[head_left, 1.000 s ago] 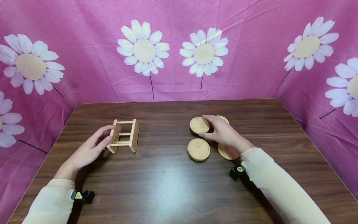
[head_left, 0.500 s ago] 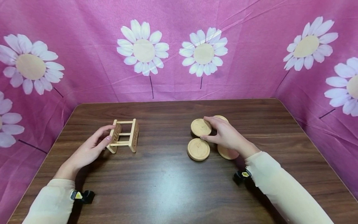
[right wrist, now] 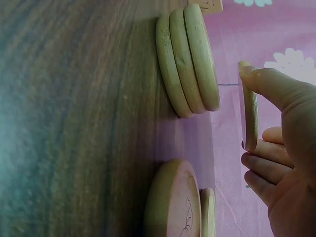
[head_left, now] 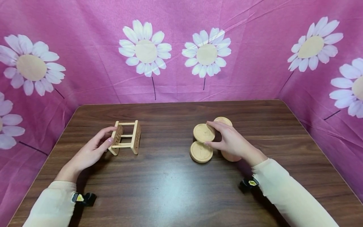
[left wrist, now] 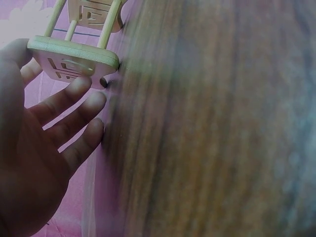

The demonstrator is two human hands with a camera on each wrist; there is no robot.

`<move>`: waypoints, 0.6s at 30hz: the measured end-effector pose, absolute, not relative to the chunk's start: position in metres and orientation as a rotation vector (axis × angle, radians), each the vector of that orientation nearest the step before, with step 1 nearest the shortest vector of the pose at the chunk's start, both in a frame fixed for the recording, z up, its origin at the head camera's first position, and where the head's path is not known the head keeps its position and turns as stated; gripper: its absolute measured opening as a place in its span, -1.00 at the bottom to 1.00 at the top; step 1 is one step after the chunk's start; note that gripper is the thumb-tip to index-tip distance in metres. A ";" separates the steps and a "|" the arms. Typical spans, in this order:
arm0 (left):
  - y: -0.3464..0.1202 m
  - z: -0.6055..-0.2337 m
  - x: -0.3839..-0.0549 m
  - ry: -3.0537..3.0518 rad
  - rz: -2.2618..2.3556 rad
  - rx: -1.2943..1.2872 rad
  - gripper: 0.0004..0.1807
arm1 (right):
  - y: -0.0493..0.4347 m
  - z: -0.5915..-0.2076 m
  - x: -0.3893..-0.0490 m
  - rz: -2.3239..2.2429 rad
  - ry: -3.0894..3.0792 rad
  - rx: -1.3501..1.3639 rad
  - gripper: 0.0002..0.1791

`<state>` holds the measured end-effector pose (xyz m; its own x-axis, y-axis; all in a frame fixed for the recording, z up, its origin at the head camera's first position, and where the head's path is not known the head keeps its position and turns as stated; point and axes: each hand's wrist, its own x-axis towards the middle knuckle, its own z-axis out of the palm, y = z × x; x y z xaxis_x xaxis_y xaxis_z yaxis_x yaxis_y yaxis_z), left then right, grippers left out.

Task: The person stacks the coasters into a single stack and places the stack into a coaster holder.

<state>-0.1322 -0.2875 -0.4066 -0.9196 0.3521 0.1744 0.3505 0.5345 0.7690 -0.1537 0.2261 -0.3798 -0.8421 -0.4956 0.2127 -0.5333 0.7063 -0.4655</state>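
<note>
In the head view, my right hand [head_left: 231, 140] pinches a round wooden coaster [head_left: 204, 133] by its edge between thumb and fingers. That coaster [right wrist: 251, 111] is off the table, tilted little, as the right wrist view shows. Just in front of it sits a stack of coasters [head_left: 201, 153], three thick in the right wrist view. On the left, my left hand [head_left: 92, 149] grips the near side panel of a small wooden coaster holder [head_left: 135, 137] with thumb and forefinger. The other left fingers [left wrist: 79, 118] extend beside the holder's cut-out panel [left wrist: 74, 64].
Behind the right hand lies another coaster [head_left: 224, 120]. One more coaster [head_left: 231, 156] is partly hidden under that hand. Everything stands on a dark wood table [head_left: 167, 176], with a pink flowered cloth [head_left: 175, 85] along its back and sides.
The right hand has drawn the held coaster slightly towards me and to the right, so it now overlaps the front stack in the head view. The left hand and holder have stayed put.
</note>
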 end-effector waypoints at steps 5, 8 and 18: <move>-0.288 -0.407 -0.133 2.753 1.375 0.633 -0.54 | 0.225 -0.378 -0.145 0.816 -2.857 0.834 -0.17; -0.288 -0.407 -0.133 2.755 1.369 0.633 -0.54 | 0.225 -0.377 -0.141 0.822 -2.862 0.834 -0.17; -0.288 -0.407 -0.133 2.759 1.363 0.627 -0.54 | 0.224 -0.380 -0.133 0.821 -2.816 0.882 -0.17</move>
